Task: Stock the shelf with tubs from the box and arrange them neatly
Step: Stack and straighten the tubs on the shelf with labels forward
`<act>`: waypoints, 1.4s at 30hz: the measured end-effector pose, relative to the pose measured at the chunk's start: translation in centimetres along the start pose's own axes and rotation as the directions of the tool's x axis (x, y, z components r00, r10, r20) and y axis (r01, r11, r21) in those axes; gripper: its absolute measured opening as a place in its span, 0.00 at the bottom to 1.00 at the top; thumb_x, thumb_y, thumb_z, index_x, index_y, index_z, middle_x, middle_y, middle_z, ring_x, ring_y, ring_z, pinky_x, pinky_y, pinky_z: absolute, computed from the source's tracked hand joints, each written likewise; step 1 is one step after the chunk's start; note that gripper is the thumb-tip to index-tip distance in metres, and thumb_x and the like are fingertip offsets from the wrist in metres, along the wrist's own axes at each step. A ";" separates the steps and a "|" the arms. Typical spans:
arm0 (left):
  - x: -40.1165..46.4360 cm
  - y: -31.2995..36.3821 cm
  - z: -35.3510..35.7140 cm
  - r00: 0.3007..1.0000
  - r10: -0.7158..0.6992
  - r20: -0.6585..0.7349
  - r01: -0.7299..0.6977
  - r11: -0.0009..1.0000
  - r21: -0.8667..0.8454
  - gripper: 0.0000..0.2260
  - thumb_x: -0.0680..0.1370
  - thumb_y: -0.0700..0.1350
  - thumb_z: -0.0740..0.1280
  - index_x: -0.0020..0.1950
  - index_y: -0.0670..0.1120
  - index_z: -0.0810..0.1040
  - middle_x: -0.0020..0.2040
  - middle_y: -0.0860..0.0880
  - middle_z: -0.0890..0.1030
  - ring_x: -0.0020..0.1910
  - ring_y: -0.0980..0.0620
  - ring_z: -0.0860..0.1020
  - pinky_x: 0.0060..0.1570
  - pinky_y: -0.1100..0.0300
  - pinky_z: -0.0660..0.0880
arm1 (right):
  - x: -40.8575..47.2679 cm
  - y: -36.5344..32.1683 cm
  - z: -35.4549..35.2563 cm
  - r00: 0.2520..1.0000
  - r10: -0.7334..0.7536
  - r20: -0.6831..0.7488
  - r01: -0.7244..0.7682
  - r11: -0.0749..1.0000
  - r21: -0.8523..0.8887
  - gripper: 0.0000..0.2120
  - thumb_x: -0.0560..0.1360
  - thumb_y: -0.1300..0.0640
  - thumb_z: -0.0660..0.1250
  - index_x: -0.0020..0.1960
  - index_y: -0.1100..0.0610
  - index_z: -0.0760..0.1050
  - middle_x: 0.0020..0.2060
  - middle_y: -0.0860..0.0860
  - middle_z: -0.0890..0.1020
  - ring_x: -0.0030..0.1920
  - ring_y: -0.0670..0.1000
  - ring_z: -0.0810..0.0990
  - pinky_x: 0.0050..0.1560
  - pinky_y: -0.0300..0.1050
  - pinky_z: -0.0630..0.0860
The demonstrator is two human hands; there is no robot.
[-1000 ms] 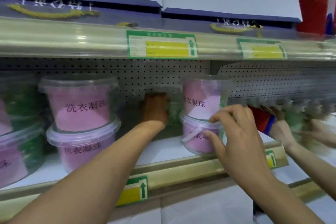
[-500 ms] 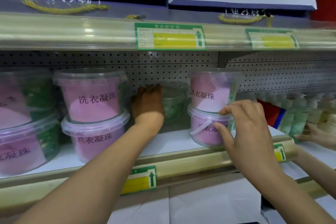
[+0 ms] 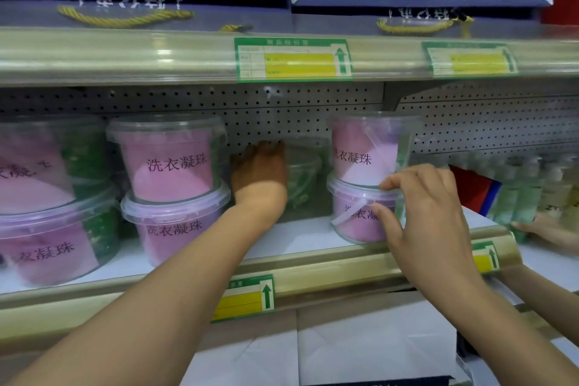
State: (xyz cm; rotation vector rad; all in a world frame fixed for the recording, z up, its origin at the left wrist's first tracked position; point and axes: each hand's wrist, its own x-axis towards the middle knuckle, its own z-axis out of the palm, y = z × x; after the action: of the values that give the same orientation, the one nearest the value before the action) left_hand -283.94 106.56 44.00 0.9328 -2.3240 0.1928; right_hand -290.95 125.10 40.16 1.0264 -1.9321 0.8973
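1. Head view, our left hand (image 3: 259, 166): we reach it deep into the shelf (image 3: 300, 233), fingers curled against the left side of a green tub (image 3: 302, 175) standing at the back by the pegboard wall (image 3: 282, 110). We see only the back of the hand, so how firmly it grips we cannot tell.
2. Head view, our right hand (image 3: 429, 213): near the front edge, thumb and forefinger spread in a loose C — the thumb rests on the lower pink tub (image 3: 354, 213), the forefinger near the rim where the upper pink tub (image 3: 363, 150) sits stacked on it.
3. Head view, surroundings: a second pink stack (image 3: 175, 191) stands left of our left arm, more tubs at far left. Another person's hand (image 3: 545, 230) touches green bottles (image 3: 520, 194) at far right.
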 end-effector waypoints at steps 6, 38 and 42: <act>0.4 2.8 0.2 0.973 0.230 -0.033 -0.232 0.972 -0.049 0.19 0.73 0.40 0.66 0.64 0.50 0.73 0.64 0.47 0.74 0.64 0.45 0.68 0.60 0.53 0.66 | -0.5 -0.1 0.4 0.999 0.027 -0.029 -0.027 1.000 -0.004 0.13 0.67 0.60 0.74 0.49 0.60 0.76 0.46 0.55 0.74 0.51 0.56 0.69 0.52 0.51 0.68; 1.3 0.1 2.1 0.998 -0.004 -0.055 -0.002 0.995 -0.103 0.17 0.73 0.34 0.64 0.60 0.46 0.77 0.60 0.45 0.77 0.63 0.44 0.70 0.57 0.53 0.70 | -0.6 -0.2 0.8 0.998 0.065 -0.004 -0.064 0.995 0.079 0.17 0.65 0.61 0.75 0.50 0.59 0.73 0.48 0.54 0.72 0.52 0.56 0.70 0.46 0.42 0.66; 1.2 -0.2 2.0 0.998 0.044 -0.051 -0.047 0.998 -0.045 0.19 0.72 0.34 0.63 0.62 0.46 0.75 0.62 0.45 0.74 0.64 0.43 0.68 0.58 0.52 0.67 | -0.5 -0.2 0.7 0.996 0.088 -0.011 -0.087 0.994 0.071 0.15 0.66 0.61 0.74 0.50 0.58 0.73 0.48 0.54 0.72 0.53 0.54 0.68 0.35 0.49 0.72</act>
State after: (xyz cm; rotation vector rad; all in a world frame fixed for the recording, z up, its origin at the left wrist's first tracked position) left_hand -285.45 105.02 43.14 0.8438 -2.2952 0.1783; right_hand -290.75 124.58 39.47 0.9794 -1.9585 1.0255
